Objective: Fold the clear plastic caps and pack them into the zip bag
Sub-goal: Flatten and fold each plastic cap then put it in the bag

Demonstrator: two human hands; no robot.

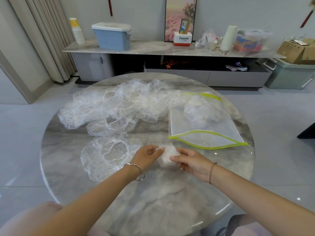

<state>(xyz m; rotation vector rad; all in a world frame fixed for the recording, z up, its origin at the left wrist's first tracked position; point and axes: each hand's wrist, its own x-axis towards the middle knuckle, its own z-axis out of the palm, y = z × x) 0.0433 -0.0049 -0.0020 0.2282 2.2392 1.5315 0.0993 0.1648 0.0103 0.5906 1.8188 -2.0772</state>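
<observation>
Near the surface (153,201) front edge, the left hand (147,155) and right hand (190,161) each pinched the folded cap (167,155) in a closed grip; slackening before the zip bag (204,126) by the right edge could let it unfold.

Grey tiled floor (25,133), beige curtain (47,40), long marble-topped sideboard (153,48)

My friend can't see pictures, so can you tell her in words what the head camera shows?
The left hand and right hand pinch a small folded cap over a round marble table. A green-edged zip bag lies to the right, and a pile of unfolded caps lies behind.
</observation>
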